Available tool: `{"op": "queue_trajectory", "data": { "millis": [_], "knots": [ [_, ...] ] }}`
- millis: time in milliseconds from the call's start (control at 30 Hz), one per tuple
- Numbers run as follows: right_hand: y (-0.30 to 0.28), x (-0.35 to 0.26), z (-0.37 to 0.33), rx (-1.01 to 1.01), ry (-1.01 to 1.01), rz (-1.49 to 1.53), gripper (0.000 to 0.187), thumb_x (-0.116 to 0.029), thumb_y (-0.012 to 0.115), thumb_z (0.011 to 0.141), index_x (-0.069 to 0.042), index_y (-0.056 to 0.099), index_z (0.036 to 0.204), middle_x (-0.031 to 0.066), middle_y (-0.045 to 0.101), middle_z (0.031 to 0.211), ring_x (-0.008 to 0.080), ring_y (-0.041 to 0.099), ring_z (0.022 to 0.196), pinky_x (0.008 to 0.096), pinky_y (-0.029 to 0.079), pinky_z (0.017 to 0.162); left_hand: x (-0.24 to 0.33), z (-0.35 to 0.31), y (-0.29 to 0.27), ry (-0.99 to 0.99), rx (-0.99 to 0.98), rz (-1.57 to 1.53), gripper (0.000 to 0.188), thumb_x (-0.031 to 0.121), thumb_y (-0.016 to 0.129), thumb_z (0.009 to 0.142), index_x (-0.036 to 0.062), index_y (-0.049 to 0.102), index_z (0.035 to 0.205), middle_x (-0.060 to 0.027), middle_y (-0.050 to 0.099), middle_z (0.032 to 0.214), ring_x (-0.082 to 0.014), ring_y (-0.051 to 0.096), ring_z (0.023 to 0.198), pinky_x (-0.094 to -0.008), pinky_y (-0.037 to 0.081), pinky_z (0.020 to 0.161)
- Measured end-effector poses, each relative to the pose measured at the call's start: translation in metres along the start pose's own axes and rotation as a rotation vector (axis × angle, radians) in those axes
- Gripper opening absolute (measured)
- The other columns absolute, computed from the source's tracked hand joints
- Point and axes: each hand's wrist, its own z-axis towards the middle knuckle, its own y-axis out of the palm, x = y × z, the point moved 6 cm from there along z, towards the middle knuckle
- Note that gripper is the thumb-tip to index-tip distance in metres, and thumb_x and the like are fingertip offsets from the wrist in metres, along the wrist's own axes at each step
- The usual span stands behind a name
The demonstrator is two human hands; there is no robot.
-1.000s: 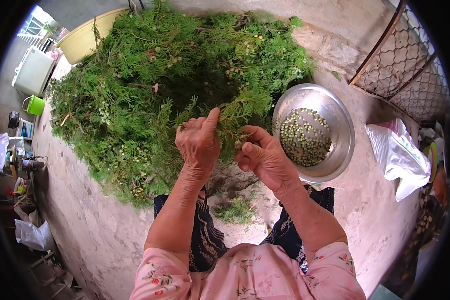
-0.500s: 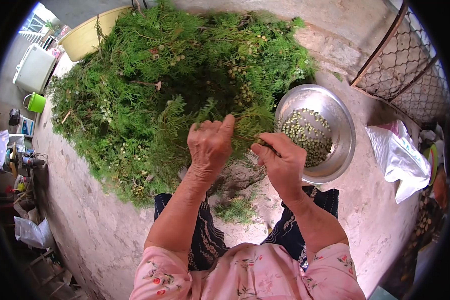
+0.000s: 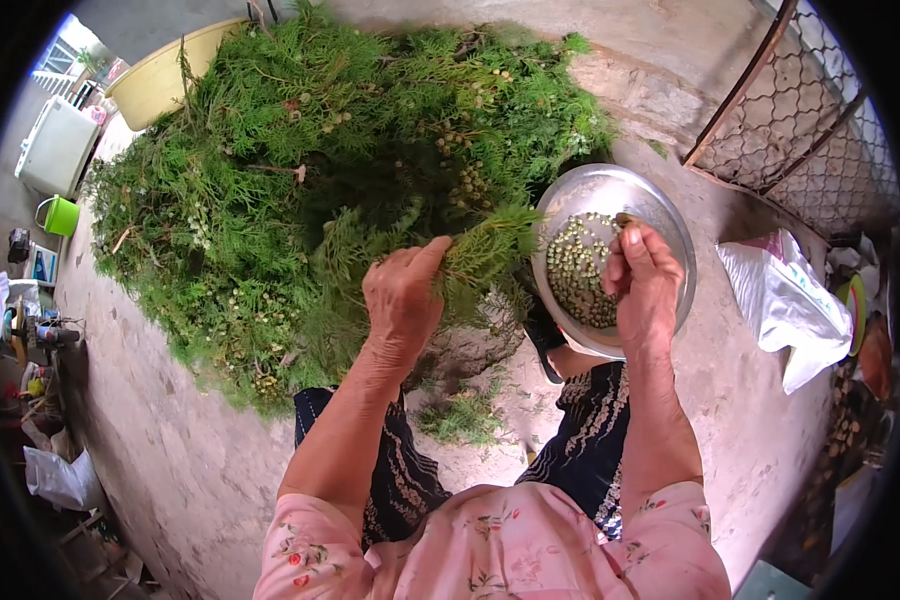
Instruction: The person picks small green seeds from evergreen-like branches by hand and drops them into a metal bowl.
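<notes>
My left hand (image 3: 405, 295) is closed around a leafy evergreen sprig (image 3: 490, 245), whose feathery tip points right toward the metal bowl. My right hand (image 3: 647, 275) is over the right side of that shiny round bowl (image 3: 673, 215), its thumb and fingers pinched together. A small brownish bit shows at the fingertips, too small to name. Pale green cones (image 3: 580, 265), small and round, cover part of the bowl's bottom; the right hand hides some of them. Beyond my left hand rises a big heap of cut evergreen branches (image 3: 240, 200), with clusters of similar cones among the leaves.
Behind the heap stands a yellow basin (image 3: 155, 85). A wire mesh panel (image 3: 810, 110) leans at the far right, near a white plastic sack (image 3: 785, 300). Left are a bright green bucket (image 3: 60, 215) and a white box (image 3: 58, 148). Loose leaf scraps (image 3: 460, 415) lie between my legs.
My right hand has left the sprig and moved right, over the bowl. The left hand still grips the sprig. My right leg has shifted, and a dark shoe now shows beside the bowl.
</notes>
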Motion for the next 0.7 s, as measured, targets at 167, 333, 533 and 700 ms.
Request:
{"op": "queue_trajectory", "data": {
  "millis": [167,333,533,700],
  "knots": [
    [-0.019,0.029,0.022,-0.151,0.279,0.131,0.024,-0.014,0.052,0.088,0.002,0.054,0.105,0.0078,0.058,0.079,0.0143,0.056,0.061,0.0272,0.051,0.055,-0.017,0.001,0.019,-0.383,-0.011,-0.703,0.016,0.008,0.059,0.083,0.0041,0.065,0.097,-0.0062,0.066,0.082,-0.0089,0.058,0.07,-0.0247,0.045,0.059],
    [-0.018,0.032,0.019,-0.213,0.364,0.32,0.024,-0.012,0.05,0.088,0.001,0.052,0.108,0.0096,0.059,0.083,0.0157,0.058,0.067,0.0291,0.051,0.061,-0.033,-0.006,0.031,-0.816,0.067,-1.358,0.015,0.015,0.064,0.08,0.0051,0.066,0.091,-0.0018,0.064,0.081,-0.0132,0.057,0.069,-0.0289,0.046,0.061],
    [-0.01,0.027,0.016,-0.265,0.299,0.16,0.021,-0.011,0.05,0.088,-0.001,0.054,0.106,0.0087,0.059,0.083,0.015,0.058,0.067,0.0292,0.051,0.06,-0.044,-0.02,0.047,-1.127,0.214,-1.466,0.027,0.018,0.065,0.08,0.0053,0.058,0.103,-0.0018,0.058,0.081,-0.0124,0.055,0.073,-0.0287,0.045,0.055],
    [0.032,0.032,-0.019,-0.454,0.339,-0.001,0.024,-0.009,0.053,0.087,-0.004,0.055,0.11,0.0084,0.059,0.086,0.0111,0.057,0.066,0.0262,0.051,0.059,-0.007,-0.012,0.064,-1.041,-0.13,-1.352,0.02,0.012,0.059,0.083,0.0043,0.059,0.101,-0.0006,0.058,0.073,-0.0093,0.048,0.056,-0.0265,0.038,0.048]
  ]
}}
